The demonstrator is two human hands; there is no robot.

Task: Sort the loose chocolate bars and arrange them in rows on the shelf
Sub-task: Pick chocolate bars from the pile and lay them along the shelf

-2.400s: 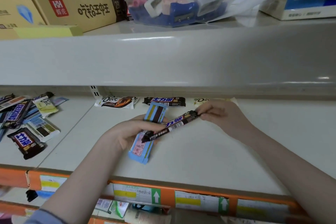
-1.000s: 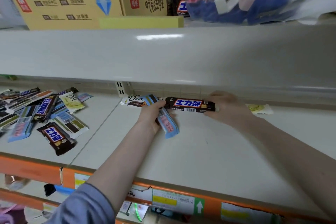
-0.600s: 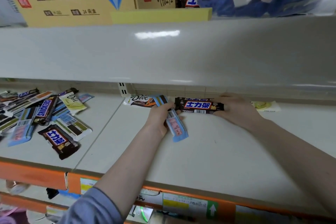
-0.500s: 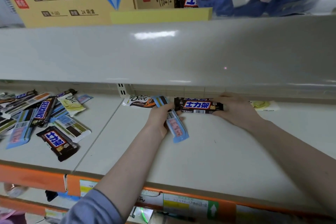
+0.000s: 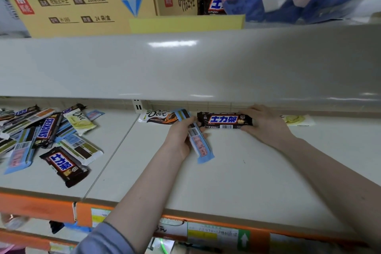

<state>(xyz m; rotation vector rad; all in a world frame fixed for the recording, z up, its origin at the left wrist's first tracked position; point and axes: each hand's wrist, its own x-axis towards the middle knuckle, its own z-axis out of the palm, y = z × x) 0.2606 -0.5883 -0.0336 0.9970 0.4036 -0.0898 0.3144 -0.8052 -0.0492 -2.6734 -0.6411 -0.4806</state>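
Sorting barely begun: right hand (image 5: 266,125) gripped brown bar (image 5: 224,120) at far row beside Dove bar (image 5: 157,117), left hand (image 5: 181,136) held blue bar (image 5: 199,140), loose pile (image 5: 47,136) remained left.

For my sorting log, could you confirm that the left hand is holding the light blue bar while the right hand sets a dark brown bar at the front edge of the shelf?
Not quite. In the head view the right hand sets the dark brown bar at the back of the shelf, against the rear wall, not at the front edge. The left hand does hold the light blue bar.
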